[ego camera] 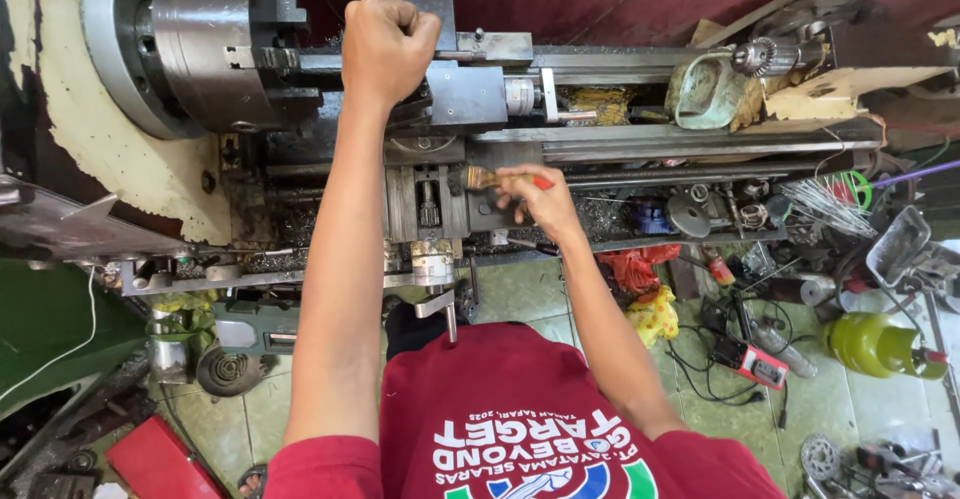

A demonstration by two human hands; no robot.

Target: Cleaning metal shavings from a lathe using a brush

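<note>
I look down on a metal lathe from above. My left hand is a closed fist resting on the tool post area, just right of the steel chuck; what it grips is hidden. My right hand holds a small paintbrush with a red handle. Its bristles point left over the carriage. I wear a red shirt.
A tailstock with a drill chuck sits at the right end of the bed. Metal chips lie in the tray. On the floor stand a green gas canister, a red meter, cables, rags and scrap parts.
</note>
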